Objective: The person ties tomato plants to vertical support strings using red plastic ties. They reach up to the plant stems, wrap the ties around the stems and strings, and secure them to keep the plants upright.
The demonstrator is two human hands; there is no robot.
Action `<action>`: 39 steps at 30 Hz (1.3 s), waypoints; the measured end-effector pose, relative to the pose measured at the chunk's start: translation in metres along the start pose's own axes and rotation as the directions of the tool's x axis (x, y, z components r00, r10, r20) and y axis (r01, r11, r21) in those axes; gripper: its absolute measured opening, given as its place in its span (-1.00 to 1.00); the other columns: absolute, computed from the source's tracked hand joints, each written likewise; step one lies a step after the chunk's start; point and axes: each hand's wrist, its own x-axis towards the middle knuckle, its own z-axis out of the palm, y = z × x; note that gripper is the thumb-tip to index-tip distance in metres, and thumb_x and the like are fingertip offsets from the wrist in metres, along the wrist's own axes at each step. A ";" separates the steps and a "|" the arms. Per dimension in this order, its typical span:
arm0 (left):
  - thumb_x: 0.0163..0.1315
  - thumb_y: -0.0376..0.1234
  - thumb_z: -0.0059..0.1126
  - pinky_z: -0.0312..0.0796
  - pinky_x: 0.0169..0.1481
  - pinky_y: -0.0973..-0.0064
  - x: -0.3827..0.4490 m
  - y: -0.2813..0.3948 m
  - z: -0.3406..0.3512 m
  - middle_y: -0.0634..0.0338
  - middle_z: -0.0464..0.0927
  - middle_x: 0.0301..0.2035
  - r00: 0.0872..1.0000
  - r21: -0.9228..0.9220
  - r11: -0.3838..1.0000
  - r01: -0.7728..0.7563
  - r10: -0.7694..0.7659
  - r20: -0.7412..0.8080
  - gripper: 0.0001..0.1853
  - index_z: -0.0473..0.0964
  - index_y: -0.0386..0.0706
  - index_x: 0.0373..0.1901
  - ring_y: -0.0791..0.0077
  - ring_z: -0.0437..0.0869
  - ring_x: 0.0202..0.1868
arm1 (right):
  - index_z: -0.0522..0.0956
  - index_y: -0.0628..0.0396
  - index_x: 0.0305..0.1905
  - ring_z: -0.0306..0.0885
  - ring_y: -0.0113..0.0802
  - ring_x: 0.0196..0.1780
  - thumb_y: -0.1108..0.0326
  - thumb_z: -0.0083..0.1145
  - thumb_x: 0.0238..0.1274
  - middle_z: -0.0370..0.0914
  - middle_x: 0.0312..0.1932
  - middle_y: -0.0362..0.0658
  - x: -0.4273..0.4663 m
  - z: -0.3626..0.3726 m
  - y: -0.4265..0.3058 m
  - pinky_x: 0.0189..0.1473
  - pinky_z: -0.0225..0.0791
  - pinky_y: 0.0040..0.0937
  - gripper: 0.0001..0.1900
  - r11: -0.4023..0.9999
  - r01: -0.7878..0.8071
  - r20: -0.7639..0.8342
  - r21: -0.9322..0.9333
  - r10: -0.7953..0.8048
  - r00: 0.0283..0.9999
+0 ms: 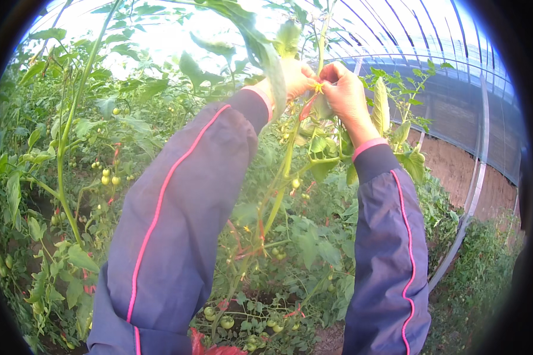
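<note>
Both of my hands are raised to a tall tomato stem (286,166), their fingertips nearly meeting. My left hand (293,80) is pinched at the stem's left side, its wrist partly covered by a large hanging leaf (273,73). From the other side, my right hand (345,91) pinches with thumb and forefinger. A red plastic strip (308,108) runs up to the fingertips, which hide its upper end. Right at the fingertips is a yellow tomato flower (318,87). Leaves and a side shoot (324,162) branch off below my right hand.
Dense tomato plants (146,115) with green fruit (106,176) stand at left. Red ties (262,230) mark lower stems. Red plastic (215,348) lies at bottom centre. A curved metal greenhouse pole (475,186) rises at right before an earthen wall (448,166).
</note>
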 end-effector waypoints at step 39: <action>0.22 -0.53 0.06 0.08 -0.64 0.66 -0.078 0.080 -0.066 0.24 0.43 -0.57 0.921 -0.614 0.788 0.049 -0.273 -0.277 -0.95 0.45 -0.33 -0.41 0.65 0.27 -0.69 | 0.44 0.24 0.17 0.49 -0.27 0.14 0.43 0.11 0.22 0.50 0.10 0.03 -0.093 -0.070 -0.140 0.19 0.31 -0.35 -0.59 0.952 0.288 -0.234 0.099 -0.260 0.937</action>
